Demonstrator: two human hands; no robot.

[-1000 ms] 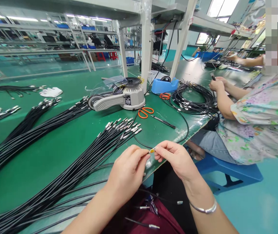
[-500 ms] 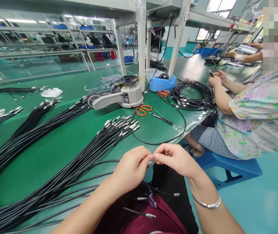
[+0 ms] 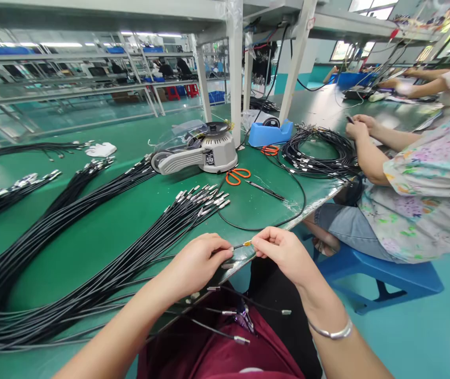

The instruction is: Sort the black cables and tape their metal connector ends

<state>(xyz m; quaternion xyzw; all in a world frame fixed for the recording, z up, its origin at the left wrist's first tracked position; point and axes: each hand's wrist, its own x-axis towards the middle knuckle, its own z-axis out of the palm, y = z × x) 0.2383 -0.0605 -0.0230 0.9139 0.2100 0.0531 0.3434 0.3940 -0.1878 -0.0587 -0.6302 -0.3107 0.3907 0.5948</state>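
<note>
My left hand [image 3: 195, 263] and my right hand [image 3: 286, 255] meet over the near edge of the green table [image 3: 102, 231]. Both pinch the end of a thin black cable [image 3: 239, 246], which shows a small yellow piece at my right fingertips. A single black cable [image 3: 283, 221] loops across the table toward my hands. Left of them lies a long bundle of black cables with metal tips [image 3: 141, 247]. Several loose cable ends [image 3: 228, 313] hang over my lap.
A grey tape dispenser machine [image 3: 197, 152], orange scissors [image 3: 237, 175], a black pen-like tool [image 3: 266, 190] and a blue tape holder [image 3: 269, 132] lie ahead. More cable bundles [image 3: 70, 192] spread left. A seated co-worker [image 3: 418, 179] handles a cable coil [image 3: 317, 155] at right.
My hands came together at the table edge, then parted slightly, so the yellow-tipped cable end shows between them again. The camera view shifted a little.
</note>
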